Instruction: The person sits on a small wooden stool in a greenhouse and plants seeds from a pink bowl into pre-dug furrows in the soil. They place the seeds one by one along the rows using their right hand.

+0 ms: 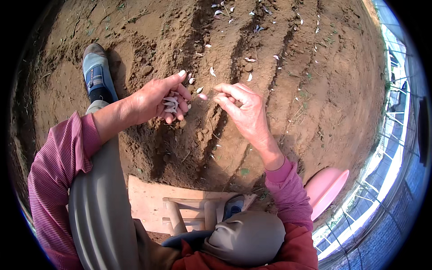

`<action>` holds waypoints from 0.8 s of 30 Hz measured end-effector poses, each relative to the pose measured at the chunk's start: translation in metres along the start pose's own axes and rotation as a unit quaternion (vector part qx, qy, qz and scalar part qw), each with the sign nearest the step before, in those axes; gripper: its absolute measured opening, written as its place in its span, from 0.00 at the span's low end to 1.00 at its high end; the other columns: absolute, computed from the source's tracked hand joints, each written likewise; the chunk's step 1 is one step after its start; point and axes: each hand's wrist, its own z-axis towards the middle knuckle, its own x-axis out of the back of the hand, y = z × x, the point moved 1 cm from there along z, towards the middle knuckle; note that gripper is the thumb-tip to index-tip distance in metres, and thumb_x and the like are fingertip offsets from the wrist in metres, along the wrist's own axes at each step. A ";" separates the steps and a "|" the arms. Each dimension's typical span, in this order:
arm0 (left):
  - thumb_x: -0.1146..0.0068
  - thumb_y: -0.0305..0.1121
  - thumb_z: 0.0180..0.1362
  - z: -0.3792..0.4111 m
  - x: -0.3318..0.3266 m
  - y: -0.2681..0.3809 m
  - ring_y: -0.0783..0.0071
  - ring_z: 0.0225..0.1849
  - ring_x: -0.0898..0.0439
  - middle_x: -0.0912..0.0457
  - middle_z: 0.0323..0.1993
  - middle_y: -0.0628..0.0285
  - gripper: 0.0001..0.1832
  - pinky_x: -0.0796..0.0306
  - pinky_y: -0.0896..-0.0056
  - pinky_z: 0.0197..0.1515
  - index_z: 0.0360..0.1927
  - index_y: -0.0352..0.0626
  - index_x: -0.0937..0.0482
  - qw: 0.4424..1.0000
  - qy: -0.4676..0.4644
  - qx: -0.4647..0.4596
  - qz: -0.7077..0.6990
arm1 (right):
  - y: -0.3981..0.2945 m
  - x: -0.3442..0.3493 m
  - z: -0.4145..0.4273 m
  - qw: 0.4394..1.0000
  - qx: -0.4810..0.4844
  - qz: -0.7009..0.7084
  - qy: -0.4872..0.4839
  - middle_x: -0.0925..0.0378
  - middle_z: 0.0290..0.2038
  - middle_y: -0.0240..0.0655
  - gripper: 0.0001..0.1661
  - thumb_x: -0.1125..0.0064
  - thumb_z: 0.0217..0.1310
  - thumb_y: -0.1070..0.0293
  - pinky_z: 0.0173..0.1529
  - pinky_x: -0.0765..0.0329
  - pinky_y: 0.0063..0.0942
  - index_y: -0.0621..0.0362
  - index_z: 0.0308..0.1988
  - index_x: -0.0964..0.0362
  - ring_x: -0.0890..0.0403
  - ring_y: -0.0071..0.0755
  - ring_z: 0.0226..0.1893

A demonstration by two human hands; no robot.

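Several pale garlic cloves lie in my cupped left hand, palm up above the soil at centre left. My right hand is to its right, thumb and forefinger brought together. Whether anything is between those fingertips cannot be told. A blurred pinkish clove shows in the gap between the hands, just left of the right fingertips. A single clove is just above it, and another clove lies on the soil farther up. More cloves are scattered along the shallow furrows in the brown soil.
A pink plastic basin sits tilted at the lower right. Below the furrows lies a flat pale board with a wooden stool on it. My shoes are at the upper left and on the board. Netting and a white frame run along the right edge.
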 end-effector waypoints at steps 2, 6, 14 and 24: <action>0.56 0.55 0.69 0.001 -0.003 -0.001 0.73 0.20 0.20 0.19 0.25 0.60 0.26 0.31 0.76 0.16 0.35 0.38 0.24 0.999 -0.033 0.016 0.013 | 0.011 0.010 0.008 0.994 0.008 -0.097 0.052 0.21 0.29 0.34 0.09 0.34 0.57 0.66 0.38 0.25 0.31 0.55 0.39 0.18 0.21 0.33 0.32; 0.47 0.45 0.66 0.000 0.000 0.004 0.79 0.16 0.23 0.20 0.21 0.63 0.17 0.39 0.81 0.12 0.31 0.41 0.23 0.994 -0.064 0.038 0.078 | 0.081 0.042 0.042 0.902 0.032 -0.429 0.044 0.20 0.31 0.35 0.11 0.33 0.54 0.64 0.43 0.27 0.38 0.55 0.38 0.19 0.21 0.40 0.35; 0.44 0.40 0.64 -0.009 0.021 0.014 0.79 0.15 0.25 0.21 0.20 0.63 0.14 0.42 0.81 0.12 0.28 0.41 0.23 0.998 -0.001 -0.013 0.066 | 0.095 0.034 0.040 0.901 0.041 -0.431 0.027 0.21 0.29 0.32 0.07 0.35 0.53 0.65 0.45 0.32 0.39 0.52 0.33 0.23 0.22 0.39 0.38; 0.47 0.39 0.66 -0.015 0.022 0.023 0.80 0.14 0.26 0.21 0.19 0.61 0.14 0.40 0.81 0.11 0.28 0.41 0.23 0.996 0.043 -0.037 0.067 | 0.108 0.002 0.024 0.901 0.120 -0.408 0.084 0.23 0.30 0.33 0.06 0.36 0.55 0.66 0.44 0.33 0.38 0.51 0.33 0.25 0.24 0.40 0.37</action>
